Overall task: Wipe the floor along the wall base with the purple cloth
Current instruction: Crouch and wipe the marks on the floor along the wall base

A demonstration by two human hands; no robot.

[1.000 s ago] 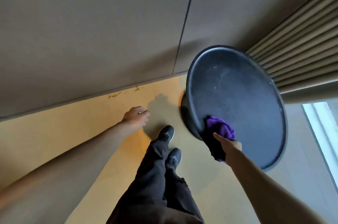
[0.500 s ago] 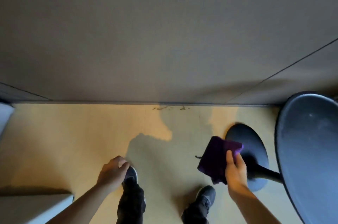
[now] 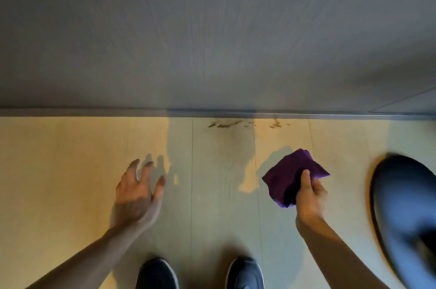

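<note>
The right hand (image 3: 309, 196) pinched the purple cloth (image 3: 291, 176) above the floor (image 3: 70, 171); the left hand (image 3: 138, 191) hung spread and empty. Wiping had not begun. The stains (image 3: 226, 124) lay ahead of both hands, at the wall base (image 3: 94, 112), so the cloth needed lowering forward.

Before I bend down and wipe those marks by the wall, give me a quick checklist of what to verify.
1. Purple cloth in the right hand: ok, pinched under the thumb.
2. Dark smears located: ok, on the floor at the wall base, ahead of the shoes.
3. Path from cloth to smears: ok, bare floor.
4. Left hand free to brace: ok, open, fingers spread.
5. Black round base at right: not ok, close beside the right arm.
6. Cloth damp: cannot tell.
</note>
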